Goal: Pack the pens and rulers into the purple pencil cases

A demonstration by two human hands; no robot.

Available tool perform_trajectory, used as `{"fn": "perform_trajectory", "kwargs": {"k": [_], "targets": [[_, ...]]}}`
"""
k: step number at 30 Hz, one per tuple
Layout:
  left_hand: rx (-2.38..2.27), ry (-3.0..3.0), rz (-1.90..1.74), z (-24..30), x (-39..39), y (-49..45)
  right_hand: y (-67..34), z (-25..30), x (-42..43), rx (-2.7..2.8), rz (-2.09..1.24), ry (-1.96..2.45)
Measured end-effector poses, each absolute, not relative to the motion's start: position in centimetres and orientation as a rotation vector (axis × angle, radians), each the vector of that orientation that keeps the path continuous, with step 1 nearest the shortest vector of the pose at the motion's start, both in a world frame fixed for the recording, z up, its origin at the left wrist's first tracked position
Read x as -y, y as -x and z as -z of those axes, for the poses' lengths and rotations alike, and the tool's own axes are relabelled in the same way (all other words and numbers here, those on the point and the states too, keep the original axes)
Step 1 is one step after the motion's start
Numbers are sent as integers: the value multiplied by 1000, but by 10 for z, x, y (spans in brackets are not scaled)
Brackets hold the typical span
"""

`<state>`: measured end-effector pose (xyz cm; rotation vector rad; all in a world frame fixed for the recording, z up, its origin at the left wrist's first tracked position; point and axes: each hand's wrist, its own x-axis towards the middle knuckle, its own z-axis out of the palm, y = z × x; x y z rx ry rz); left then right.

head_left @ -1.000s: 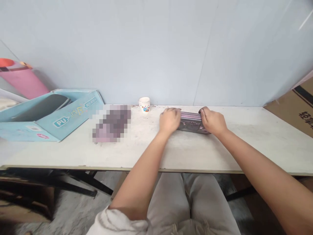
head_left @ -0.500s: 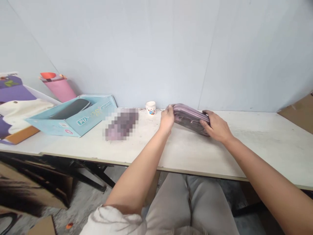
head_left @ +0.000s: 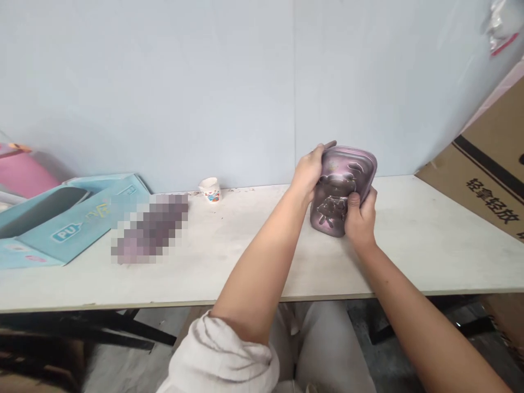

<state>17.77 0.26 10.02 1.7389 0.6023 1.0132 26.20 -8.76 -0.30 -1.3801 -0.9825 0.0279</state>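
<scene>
Between my hands a dark purple zippered pencil case (head_left: 336, 191) is held up and tilted above the table, its embossed cartoon front toward me. My left hand (head_left: 309, 170) grips its upper left edge, where the zipper seam runs. Wrapped round the lower right side is my right hand (head_left: 362, 216), thumb pressed on the front and the other fingers mostly hidden behind. A second purple item (head_left: 151, 229), blurred into blocks, lies on the table to the left. A small white paper cup (head_left: 211, 191) with a coloured print stands near the wall.
On the left of the white table (head_left: 245, 256) sits a light blue open box (head_left: 85, 224) with a dark case inside. A pink roll-shaped thing (head_left: 28, 172) leans behind it. At the right stands a large cardboard box (head_left: 487, 158). The grey wall (head_left: 204, 82) borders the back.
The pencil case has been turned from a slanted side-on pose to more upright, its front facing me. Both hands moved with it. My view has swung right, bringing the large cardboard box further in.
</scene>
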Motion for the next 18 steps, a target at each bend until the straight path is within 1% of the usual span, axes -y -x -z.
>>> {"fn": "perform_trajectory", "kwargs": {"k": [4, 7, 11, 14, 18], "targets": [[-660, -1443, -1011, -66, -1, -184, -266, 10, 77, 904, 35, 1412], [-573, -1590, -985, -32, 13, -181, -273, 17, 73, 822, 0, 1527], [-827, -1860, -883, 4, 33, -170, -277, 29, 76, 840, -65, 1668], [-932, -1986, -788, 11, 38, -143, -265, 34, 80, 1019, -122, 1717], [-977, -2069, -813, 1, 37, -71, -219, 31, 77, 1325, -221, 1740]]}}
